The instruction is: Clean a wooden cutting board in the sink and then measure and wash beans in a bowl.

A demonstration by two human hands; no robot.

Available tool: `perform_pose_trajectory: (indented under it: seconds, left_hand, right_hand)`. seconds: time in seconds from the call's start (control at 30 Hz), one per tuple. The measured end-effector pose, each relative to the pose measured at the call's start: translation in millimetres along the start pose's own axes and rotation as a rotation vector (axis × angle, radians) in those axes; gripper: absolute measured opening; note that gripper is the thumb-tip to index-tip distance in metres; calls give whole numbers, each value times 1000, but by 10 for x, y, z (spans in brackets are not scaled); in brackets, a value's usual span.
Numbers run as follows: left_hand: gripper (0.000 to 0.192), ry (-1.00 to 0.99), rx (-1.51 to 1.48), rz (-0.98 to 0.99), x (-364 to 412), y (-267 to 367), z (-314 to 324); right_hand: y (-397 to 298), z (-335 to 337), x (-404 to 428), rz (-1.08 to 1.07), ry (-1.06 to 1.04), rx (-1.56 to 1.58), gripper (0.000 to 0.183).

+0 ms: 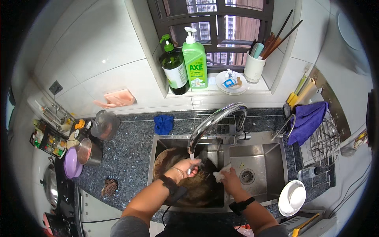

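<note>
Water runs from the curved chrome faucet (pixel 207 123) onto my left hand (pixel 187 169), whose fingers are closed round a small metal utensil, perhaps a spoon; its full shape is hidden. Below that hand, a large wok (pixel 165 160) with a brown, wet inside fills the left basin of the steel sink (pixel 189 209). My right hand (pixel 231 181) grips a crumpled white cloth (pixel 221 174) over the divider between the two basins. In the right basin (pixel 272 166) a round drain strainer (pixel 247 177) and small green scraps show.
A blue cloth (pixel 163 124) lies behind the sink. White bowls (pixel 291 198) stand at its right corner, near a wire rack (pixel 325 142) and a purple towel (pixel 309 118). A brown mesh scrubber (pixel 109 187) and a purple bowl (pixel 71 163) are left. Soap bottles (pixel 195 65) stand on the sill.
</note>
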State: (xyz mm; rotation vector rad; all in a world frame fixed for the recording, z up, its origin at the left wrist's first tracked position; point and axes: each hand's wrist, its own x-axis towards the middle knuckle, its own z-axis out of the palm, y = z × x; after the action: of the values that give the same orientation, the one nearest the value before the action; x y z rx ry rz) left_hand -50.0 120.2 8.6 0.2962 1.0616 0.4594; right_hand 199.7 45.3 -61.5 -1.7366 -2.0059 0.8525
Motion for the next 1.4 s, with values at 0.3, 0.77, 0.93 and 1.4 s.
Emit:
perform_pose_trajectory:
  seconds: [0.3,0.77,0.93,1.4]
  left_hand:
    - [16,55,-27,-15,-220,-231,-163]
    - [20,-85,-141,67,-1264,-610,-320]
    - [18,-152,-264,127,-1162,-692,-519]
    - [19,-191,-248,89,-1225,-698,-491]
  right_hand:
    - [-370,-331,167,-152,358,283,34]
    - [-836,545,1196,-331,-53,505,49]
    - [-1089,618,681,-568,-201,525,46]
    - [-630,321,521,-695,-224,205,48]
